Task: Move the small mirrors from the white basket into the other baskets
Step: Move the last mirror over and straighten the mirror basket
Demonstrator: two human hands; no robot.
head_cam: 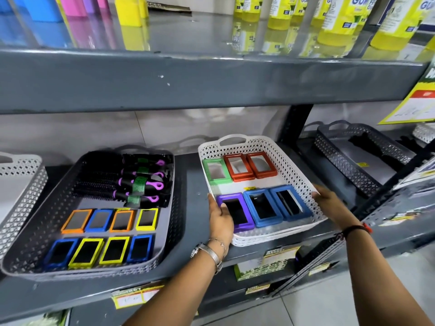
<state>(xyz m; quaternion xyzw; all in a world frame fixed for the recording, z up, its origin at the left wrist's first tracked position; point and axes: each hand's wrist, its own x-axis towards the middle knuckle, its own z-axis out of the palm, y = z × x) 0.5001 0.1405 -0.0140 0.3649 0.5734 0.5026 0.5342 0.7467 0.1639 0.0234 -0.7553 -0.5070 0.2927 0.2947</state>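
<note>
The white basket (280, 151) sits on the grey shelf, tilted toward me and overhanging the front edge. It holds several small framed mirrors: a green one (216, 171), two red ones (249, 168), a purple one (237, 214) and two blue ones (275, 207). My left hand (220, 220) grips the basket's left rim, thumb over the purple mirror. My right hand (328, 202) grips the right rim. To the left, a grey basket (47, 222) holds several orange, blue and yellow mirrors (108, 234) in two rows.
Black hairbrushes with purple handles (131, 180) fill the grey basket's back half. Another white basket (21, 182) stands at far left and a dark basket (357, 158) at far right. The shelf above (211, 81) carries yellow bottles (339, 15).
</note>
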